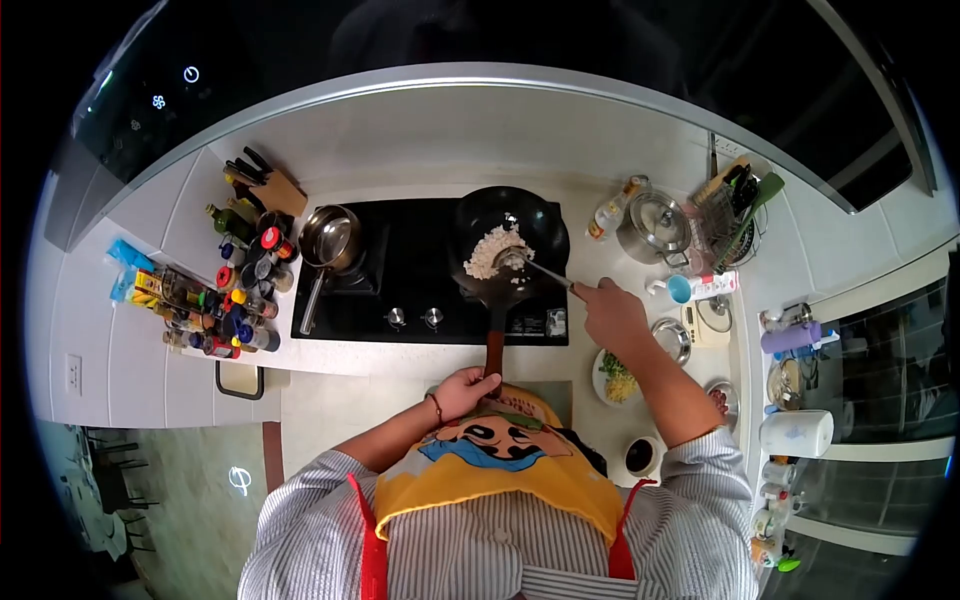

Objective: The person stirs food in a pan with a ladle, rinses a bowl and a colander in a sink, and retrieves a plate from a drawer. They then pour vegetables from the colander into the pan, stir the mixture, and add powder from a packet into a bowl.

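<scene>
- The left hand (466, 388) has its grip closed around the wooden end of the wok handle (494, 345), over the near edge of the desk (340, 400).
- The right hand (608, 312) has its grip clamped on a metal spatula (540, 268), with the blade down in the rice.
- The rice (488, 250) lies in a loose white heap on the left side of the black wok (535, 225). The wok sits on the right burner of the black cooktop (410, 270).
- Done, as far as I can judge: the wok is on the hob, the rice is in it, and stirring is in hand.
- The rice looks pale and plain, with no colour or mix-ins visible, so I judge the cooking to be at an early-to-middle stage.
- Not yet in the wok are the chopped greens on a plate (617, 380) just right of the handle, and a small bowl of dark liquid (640, 456) nearer the person.
- A steel saucepan (330, 238) stands on the left burner. I cannot tell what it holds.
</scene>
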Tool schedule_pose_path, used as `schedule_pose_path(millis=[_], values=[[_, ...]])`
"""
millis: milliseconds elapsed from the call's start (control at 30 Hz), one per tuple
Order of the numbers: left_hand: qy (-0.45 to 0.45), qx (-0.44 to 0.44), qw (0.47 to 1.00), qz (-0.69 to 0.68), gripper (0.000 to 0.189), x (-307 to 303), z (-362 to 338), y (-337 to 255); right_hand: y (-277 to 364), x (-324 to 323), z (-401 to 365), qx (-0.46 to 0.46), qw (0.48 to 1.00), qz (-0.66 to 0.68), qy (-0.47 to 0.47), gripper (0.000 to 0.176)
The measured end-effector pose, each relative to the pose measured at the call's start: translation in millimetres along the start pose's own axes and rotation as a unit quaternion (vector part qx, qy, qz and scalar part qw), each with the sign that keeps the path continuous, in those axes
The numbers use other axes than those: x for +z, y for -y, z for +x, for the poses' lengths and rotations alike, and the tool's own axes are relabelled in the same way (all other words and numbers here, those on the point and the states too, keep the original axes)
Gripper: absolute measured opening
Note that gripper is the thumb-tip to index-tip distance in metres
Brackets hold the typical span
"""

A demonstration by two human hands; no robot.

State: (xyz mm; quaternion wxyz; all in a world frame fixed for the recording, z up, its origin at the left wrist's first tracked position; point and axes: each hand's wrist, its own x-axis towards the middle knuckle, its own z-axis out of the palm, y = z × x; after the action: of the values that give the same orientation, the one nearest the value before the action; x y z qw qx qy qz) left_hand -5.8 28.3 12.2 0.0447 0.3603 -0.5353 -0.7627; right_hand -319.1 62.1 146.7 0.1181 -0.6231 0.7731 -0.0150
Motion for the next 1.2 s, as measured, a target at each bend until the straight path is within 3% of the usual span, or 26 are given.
schedule_pose_path(millis=[133,367,433,600,667,767,1000,1067,1200], values=[[0.008,-0.011,1.000,0.003,0.037,0.0,-3.1,6.6,2.1,31.5,34.3,0.063,0.996,0.045,-0.044,0.044],[-0.016,-0.036,0.999,-0.033,0.037,3.0,-4.2,5.0,2.2,35.2,34.3,0.053,0.995,0.087,-0.017,0.035],[-0.011,-0.025,0.996,-0.082,0.037,4.2,-1.1,8.4,2.6,52.7,45.0,0.055,0.994,0.051,-0.078,0.033],[-0.014,-0.043,0.998,-0.038,0.037,2.8,-4.7,5.0,-5.6,46.7,43.8,0.028,0.994,0.076,-0.074,0.032],[-0.018,-0.037,0.999,-0.028,0.038,5.0,-5.3,2.4,-9.0,55.9,56.2,0.089,0.986,0.106,-0.093,0.031],[-0.010,-0.031,0.998,-0.046,0.037,4.8,-4.8,-0.5,-4.5,83.8,55.1,0.035,0.986,0.151,-0.056,0.033],[-0.010,-0.025,0.998,-0.055,0.037,2.7,-1.3,8.4,33.8,-34.3,-15.4,-0.004,0.999,-0.012,0.041,0.039],[-0.007,-0.026,0.997,-0.069,0.037,3.1,-2.4,11.6,22.9,-7.1,-2.0,-0.018,1.000,-0.015,0.020,0.039],[-0.017,-0.035,0.998,-0.039,0.036,1.1,-2.4,1.8,29.0,-29.7,-4.0,0.010,0.999,-0.031,0.022,0.044]])
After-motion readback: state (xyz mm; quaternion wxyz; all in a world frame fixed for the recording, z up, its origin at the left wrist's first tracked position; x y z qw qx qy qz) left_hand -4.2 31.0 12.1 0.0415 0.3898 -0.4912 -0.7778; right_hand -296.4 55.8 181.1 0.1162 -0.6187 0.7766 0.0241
